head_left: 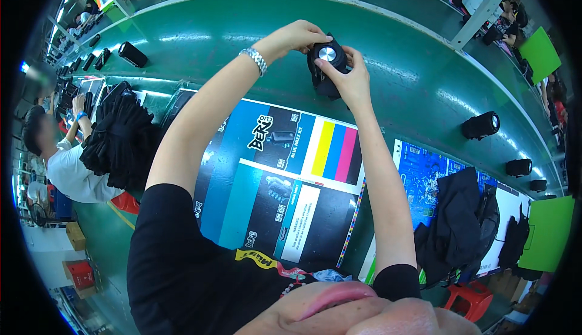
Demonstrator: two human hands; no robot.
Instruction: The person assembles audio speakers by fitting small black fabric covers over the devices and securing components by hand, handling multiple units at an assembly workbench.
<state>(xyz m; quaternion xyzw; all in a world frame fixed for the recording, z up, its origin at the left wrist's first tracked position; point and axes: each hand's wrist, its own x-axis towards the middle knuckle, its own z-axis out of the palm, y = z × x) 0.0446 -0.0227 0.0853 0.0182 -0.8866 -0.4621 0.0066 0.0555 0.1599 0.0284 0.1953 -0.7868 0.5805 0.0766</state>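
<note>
A black cylindrical speaker (328, 53) with a shiny silver disc on its end is between my hands, over the green conveyor belt. My left hand (298, 36), a silver metal watch on its wrist, has its fingers closed at the upper left rim of the speaker. My right hand (351, 76) grips the speaker's right side, its thumb across the front near the disc. Something black and soft-looking, perhaps a cloth bag (326, 88), hangs around the lower part of the speaker; where the two meet is hard to make out.
Printed sheets (273, 177) cover the table before me. A pile of black cloth bags (118, 135) lies at left beside a seated co-worker (79, 168); more black cloth (454, 214) lies at right. Other speakers (481, 126) stand along the belt (412, 74).
</note>
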